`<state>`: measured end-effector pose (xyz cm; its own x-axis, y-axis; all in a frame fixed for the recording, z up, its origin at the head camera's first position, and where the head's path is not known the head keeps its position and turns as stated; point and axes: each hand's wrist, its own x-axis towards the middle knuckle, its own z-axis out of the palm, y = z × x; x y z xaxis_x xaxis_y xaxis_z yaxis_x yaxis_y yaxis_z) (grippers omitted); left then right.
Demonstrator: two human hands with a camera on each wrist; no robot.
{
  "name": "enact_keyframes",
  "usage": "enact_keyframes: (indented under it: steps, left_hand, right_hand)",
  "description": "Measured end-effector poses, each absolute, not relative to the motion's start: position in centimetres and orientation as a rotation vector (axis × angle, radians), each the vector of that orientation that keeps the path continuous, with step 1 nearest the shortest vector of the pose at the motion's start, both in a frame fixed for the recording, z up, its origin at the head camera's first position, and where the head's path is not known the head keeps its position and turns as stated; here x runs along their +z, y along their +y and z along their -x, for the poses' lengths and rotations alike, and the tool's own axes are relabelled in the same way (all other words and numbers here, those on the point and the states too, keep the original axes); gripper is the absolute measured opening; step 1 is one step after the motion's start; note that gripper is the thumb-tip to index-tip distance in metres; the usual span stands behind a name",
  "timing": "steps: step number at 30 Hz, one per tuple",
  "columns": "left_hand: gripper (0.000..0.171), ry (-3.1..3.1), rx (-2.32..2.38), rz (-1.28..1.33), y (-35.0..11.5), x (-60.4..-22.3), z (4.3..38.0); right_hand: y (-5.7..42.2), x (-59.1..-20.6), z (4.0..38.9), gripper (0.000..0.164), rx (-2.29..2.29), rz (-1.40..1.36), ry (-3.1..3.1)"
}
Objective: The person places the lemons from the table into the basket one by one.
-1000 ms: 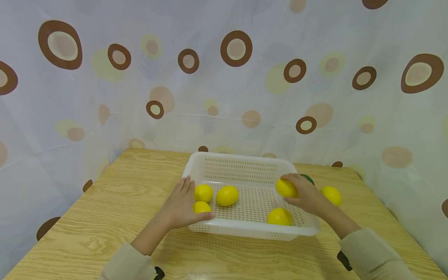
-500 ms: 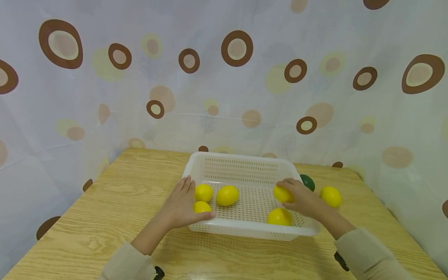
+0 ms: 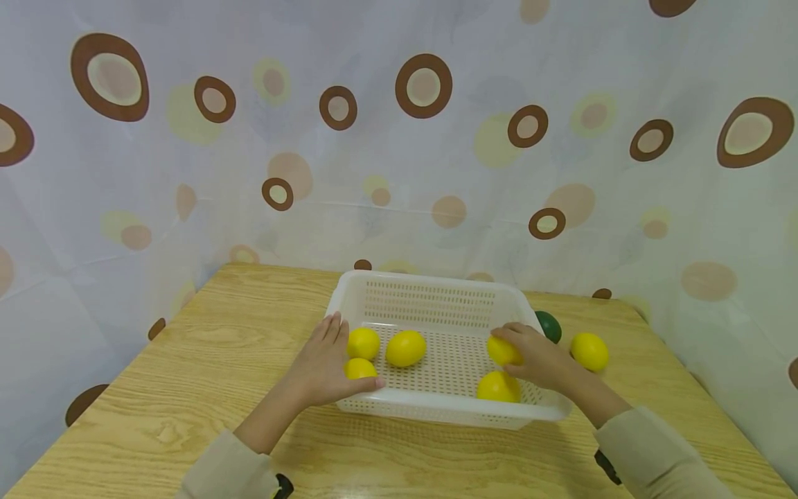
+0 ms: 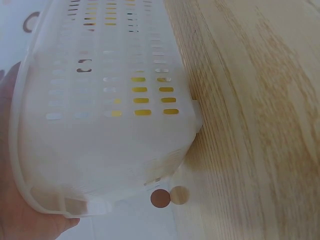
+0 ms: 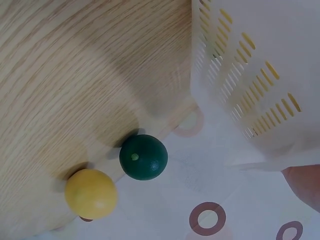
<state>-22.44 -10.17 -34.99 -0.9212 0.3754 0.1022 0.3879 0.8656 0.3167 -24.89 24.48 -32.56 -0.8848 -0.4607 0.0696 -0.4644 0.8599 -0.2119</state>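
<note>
Leaning in over the right end of the white basket [image 3: 430,278] with the right hand [image 3: 541,357], fingers curled round a yellow fruit [image 3: 501,351], low inside the walls. Hard to say whether resting on the base or held just clear. Across to the other end, laying the left hand [image 3: 316,367] over the corner of the rim, fingers straight and grasping no fruit, thumb along the near edge. Probably steadying.

Most likely setting the fruit down among the others, though possibly picking up; impossible to settle from this pose. If setting down, calls next for loosening the fingers and lifting clear, without nudging the neighbouring fruit [image 3: 499,388] just in front.

On to the count! One basket. Six yellow ones in all: three near the left end, one in the right hand's grasp, one just in front of that, and an outside fruit [image 3: 589,352] over on the desk [image 3: 187,381]. One dark green fruit [image 3: 548,327], also outside, near the basket's right end. Five in, two out.
</note>
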Motion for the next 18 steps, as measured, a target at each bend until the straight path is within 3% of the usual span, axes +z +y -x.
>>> enact_keyframes:
  steps: [8, 18]
  left_hand:
    - [0.108, -3.003, -0.536, 0.610, -10.20, -35.04, 22.45]
    - [0.109, -3.006, -0.547, 0.604, -10.21, -35.08, 22.51]
  right_hand:
    - [24.59, -32.76, 25.31, 0.037, 0.315, -0.872, -2.853]
    - [24.57, -32.30, 24.75, 0.031, 0.365, -0.787, -2.737]
